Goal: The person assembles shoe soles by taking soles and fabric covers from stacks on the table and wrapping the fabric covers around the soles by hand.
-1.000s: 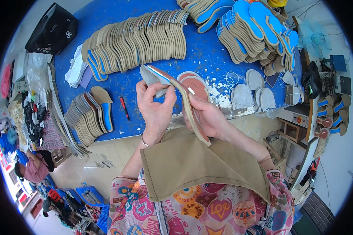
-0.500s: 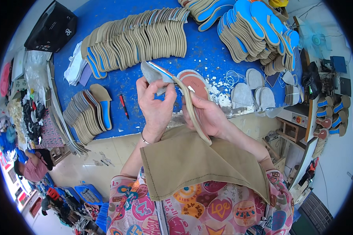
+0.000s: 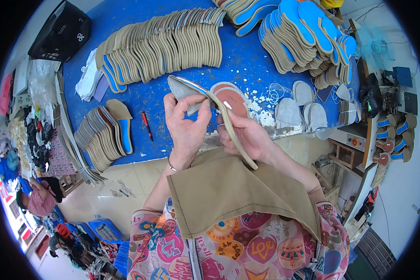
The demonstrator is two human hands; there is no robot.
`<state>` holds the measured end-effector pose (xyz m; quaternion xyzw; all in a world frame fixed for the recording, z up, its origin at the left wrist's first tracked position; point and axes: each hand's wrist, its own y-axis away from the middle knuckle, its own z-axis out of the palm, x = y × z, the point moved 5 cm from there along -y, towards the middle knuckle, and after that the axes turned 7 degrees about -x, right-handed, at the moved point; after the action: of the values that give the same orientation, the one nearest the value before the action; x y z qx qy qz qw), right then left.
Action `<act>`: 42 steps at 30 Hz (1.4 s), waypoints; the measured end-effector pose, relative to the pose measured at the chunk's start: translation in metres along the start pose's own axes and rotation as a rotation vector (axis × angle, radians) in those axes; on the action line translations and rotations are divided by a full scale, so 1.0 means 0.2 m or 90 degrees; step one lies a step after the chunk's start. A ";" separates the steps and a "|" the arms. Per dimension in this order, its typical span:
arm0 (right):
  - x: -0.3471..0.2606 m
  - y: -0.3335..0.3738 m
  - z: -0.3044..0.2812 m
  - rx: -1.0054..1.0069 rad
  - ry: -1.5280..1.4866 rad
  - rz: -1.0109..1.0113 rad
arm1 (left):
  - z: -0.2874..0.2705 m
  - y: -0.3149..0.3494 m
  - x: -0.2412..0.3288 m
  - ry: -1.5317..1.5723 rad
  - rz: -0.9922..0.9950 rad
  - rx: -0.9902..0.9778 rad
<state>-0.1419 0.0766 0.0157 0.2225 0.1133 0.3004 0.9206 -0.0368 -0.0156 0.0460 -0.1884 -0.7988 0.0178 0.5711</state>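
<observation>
Both hands grip one insole above the blue surface: left hand closed on its grey end, right hand pinching its edge.

A long tan insole with a blue edge strip is held on edge above the table's near rim, its grey-backed toe end raised and bent leftward.

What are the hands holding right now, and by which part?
A tan insole, seen edge-on. The left hand pinches its upper end; the right hand supports its middle from behind.
</observation>
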 end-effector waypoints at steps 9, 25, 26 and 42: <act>0.00 0.00 -0.02 -0.017 -0.067 0.008 | 0.00 0.01 0.01 0.005 -0.011 -0.036; 0.01 0.03 -0.11 -0.024 -0.063 0.010 | 0.05 0.01 0.04 -0.040 0.031 -0.064; 0.01 0.03 -0.10 -0.026 -0.061 0.009 | 0.05 0.00 0.04 -0.050 0.036 -0.058; 0.00 0.04 -0.21 -0.212 -0.172 0.018 | 0.06 0.02 0.01 -0.054 0.012 -0.041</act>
<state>-0.1601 0.0961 -0.0179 0.1068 -0.0654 0.2956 0.9471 -0.0463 -0.0091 0.0430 -0.2132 -0.8204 0.0057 0.5306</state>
